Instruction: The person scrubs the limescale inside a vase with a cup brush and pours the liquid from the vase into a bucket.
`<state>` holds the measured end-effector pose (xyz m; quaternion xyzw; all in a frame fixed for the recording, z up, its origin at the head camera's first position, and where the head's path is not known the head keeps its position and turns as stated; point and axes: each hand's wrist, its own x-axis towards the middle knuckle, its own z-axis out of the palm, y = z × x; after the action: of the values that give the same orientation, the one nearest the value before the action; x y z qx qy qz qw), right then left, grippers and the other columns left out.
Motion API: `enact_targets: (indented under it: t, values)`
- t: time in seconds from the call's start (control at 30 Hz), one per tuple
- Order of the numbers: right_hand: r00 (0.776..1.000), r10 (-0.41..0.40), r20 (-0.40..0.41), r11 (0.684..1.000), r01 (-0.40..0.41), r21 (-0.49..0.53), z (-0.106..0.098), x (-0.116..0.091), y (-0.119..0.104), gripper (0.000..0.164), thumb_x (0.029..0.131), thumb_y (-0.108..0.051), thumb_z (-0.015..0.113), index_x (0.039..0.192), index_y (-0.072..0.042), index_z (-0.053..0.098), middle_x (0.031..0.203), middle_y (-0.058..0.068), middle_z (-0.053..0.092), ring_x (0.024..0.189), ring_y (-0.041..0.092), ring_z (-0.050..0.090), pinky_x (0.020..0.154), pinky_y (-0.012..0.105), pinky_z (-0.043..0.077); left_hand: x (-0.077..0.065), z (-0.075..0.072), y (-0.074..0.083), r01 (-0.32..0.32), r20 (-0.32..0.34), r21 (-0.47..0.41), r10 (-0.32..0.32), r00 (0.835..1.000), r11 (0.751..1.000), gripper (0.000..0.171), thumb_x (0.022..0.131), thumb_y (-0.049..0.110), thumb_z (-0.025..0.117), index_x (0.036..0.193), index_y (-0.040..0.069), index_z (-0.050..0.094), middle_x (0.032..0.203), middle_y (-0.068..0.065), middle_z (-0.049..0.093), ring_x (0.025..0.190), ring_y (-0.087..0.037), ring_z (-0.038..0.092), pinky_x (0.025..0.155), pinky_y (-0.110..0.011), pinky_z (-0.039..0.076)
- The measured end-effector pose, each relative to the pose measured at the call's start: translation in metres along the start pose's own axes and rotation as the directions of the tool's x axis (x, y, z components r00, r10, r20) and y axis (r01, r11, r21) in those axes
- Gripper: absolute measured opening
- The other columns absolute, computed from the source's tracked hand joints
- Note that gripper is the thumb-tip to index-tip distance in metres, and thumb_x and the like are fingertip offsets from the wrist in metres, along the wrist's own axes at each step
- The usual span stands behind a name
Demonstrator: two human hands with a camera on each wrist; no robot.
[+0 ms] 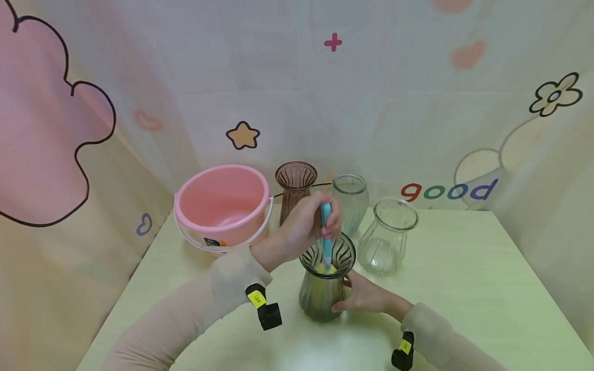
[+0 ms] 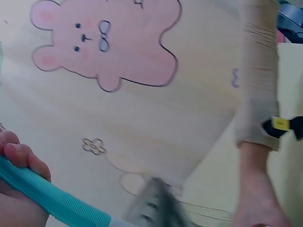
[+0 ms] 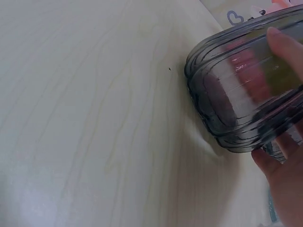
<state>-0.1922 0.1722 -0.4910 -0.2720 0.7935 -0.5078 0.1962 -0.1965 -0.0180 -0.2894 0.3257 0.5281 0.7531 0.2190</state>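
A grey ribbed glass vase (image 1: pixel 310 301) stands on the table, its flared mouth facing up. My left hand (image 1: pixel 299 229) grips the teal handle of a bottle brush (image 2: pixel 71 204) from above. The brush points down through the vase's mouth, and its yellow sponge head (image 1: pixel 320 270) is inside, seen through the glass. Low on the vase's right side, my right hand (image 1: pixel 366 296) holds it, with the thumb in front and fingers behind. In the right wrist view the vase (image 3: pixel 222 94) shows its ribbed base and the right fingers around its wall.
A pink bucket (image 1: pixel 223 196) with a white handle stands at the back left. Behind the grey vase are a brownish-pink glass vase (image 1: pixel 292 193), a pale bluish one (image 1: pixel 351 206) and a clear one (image 1: pixel 382 247). A printed curtain (image 1: pixel 287 67) hangs behind the pale table (image 1: pixel 464 288).
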Motion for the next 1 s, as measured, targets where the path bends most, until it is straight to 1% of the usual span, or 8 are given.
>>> enact_targets:
  t: [0.1, 0.17, 0.27, 0.43, 0.53, 0.63, 0.87, 1.0]
  values:
    - [0.999, 0.026, -0.026, 1.0, -0.026, 0.012, 0.003, -0.001, 0.0, 0.099, 0.069, -0.021, 0.079, 0.145, -0.013, 0.017, 0.148, 0.007, 0.024, 0.136, 0.028, 0.022, 0.106, 0.052, 0.026, 0.003, 0.0, 0.019, -0.076, 0.003, -0.014, 0.076, 0.997, 0.997, 0.043, 0.093, 0.019, 0.021, 0.054, 0.012, 0.039, 0.049, 0.002, 0.035, 0.046, -0.014, 0.031, 0.051, -0.027, 0.03]
    - [0.999, 0.038, -0.031, 0.999, -0.037, 0.018, 0.005, -0.001, -0.001, 0.098, 0.069, -0.021, 0.079, 0.145, -0.013, 0.017, 0.148, 0.008, 0.025, 0.136, 0.03, 0.023, 0.106, 0.053, 0.026, 0.005, -0.001, 0.028, -0.103, -0.006, -0.018, 0.103, 0.995, 0.994, 0.043, 0.093, 0.019, 0.02, 0.054, 0.012, 0.038, 0.049, 0.002, 0.034, 0.046, -0.015, 0.029, 0.051, -0.027, 0.029]
    - [0.998, 0.053, -0.034, 0.998, -0.052, 0.024, 0.007, -0.001, -0.002, 0.098, 0.069, -0.021, 0.078, 0.145, -0.011, 0.016, 0.147, 0.01, 0.027, 0.136, 0.031, 0.024, 0.105, 0.054, 0.026, 0.006, -0.002, 0.036, -0.106, -0.033, -0.024, 0.105, 0.994, 0.994, 0.043, 0.093, 0.018, 0.02, 0.054, 0.012, 0.038, 0.048, 0.002, 0.033, 0.046, -0.015, 0.028, 0.051, -0.027, 0.028]
    - [0.997, 0.069, -0.045, 0.998, -0.068, 0.016, 0.009, -0.001, -0.005, 0.101, 0.07, -0.021, 0.079, 0.145, -0.01, 0.013, 0.146, 0.012, 0.027, 0.135, 0.032, 0.024, 0.104, 0.055, 0.027, 0.008, 0.0, 0.035, -0.106, -0.033, -0.017, 0.105, 0.994, 0.994, 0.045, 0.094, 0.018, 0.019, 0.053, 0.012, 0.039, 0.048, 0.002, 0.033, 0.046, -0.015, 0.029, 0.052, -0.027, 0.028]
    - [0.996, 0.067, -0.056, 0.998, -0.068, -0.003, 0.009, 0.0, -0.004, 0.102, 0.069, -0.021, 0.079, 0.145, -0.01, 0.012, 0.145, 0.013, 0.029, 0.135, 0.033, 0.026, 0.104, 0.054, 0.028, 0.007, -0.001, 0.031, -0.113, -0.028, -0.029, 0.112, 0.993, 0.993, 0.045, 0.094, 0.018, 0.02, 0.054, 0.012, 0.039, 0.048, 0.002, 0.033, 0.045, -0.014, 0.029, 0.051, -0.027, 0.028]
    - [0.997, 0.049, -0.067, 0.999, -0.05, -0.014, 0.009, 0.0, -0.003, 0.101, 0.069, -0.021, 0.079, 0.144, -0.01, 0.013, 0.143, 0.013, 0.031, 0.133, 0.032, 0.028, 0.103, 0.053, 0.03, 0.006, -0.002, 0.019, -0.094, -0.032, -0.049, 0.092, 0.995, 0.994, 0.044, 0.093, 0.018, 0.021, 0.054, 0.012, 0.039, 0.048, 0.003, 0.034, 0.045, -0.014, 0.029, 0.05, -0.026, 0.028]
    - [0.997, -0.03, -0.07, 0.999, 0.027, -0.047, 0.008, 0.0, 0.002, 0.096, 0.068, -0.025, 0.08, 0.142, -0.02, 0.018, 0.141, 0.002, 0.033, 0.127, 0.022, 0.034, 0.1, 0.047, 0.034, 0.0, -0.002, -0.017, -0.016, -0.06, -0.032, 0.014, 0.998, 0.999, 0.041, 0.092, 0.018, 0.023, 0.055, 0.011, 0.039, 0.05, 0.003, 0.035, 0.047, -0.013, 0.032, 0.052, -0.025, 0.031]
    - [0.995, -0.05, -0.083, 0.997, 0.045, -0.056, 0.008, 0.0, 0.0, 0.096, 0.067, -0.026, 0.081, 0.141, -0.024, 0.019, 0.138, 0.0, 0.033, 0.122, 0.019, 0.038, 0.098, 0.043, 0.038, 0.002, -0.002, -0.03, 0.073, -0.064, -0.028, -0.075, 0.995, 0.997, 0.039, 0.092, 0.017, 0.024, 0.057, 0.01, 0.039, 0.052, 0.002, 0.035, 0.049, -0.013, 0.033, 0.053, -0.025, 0.031]
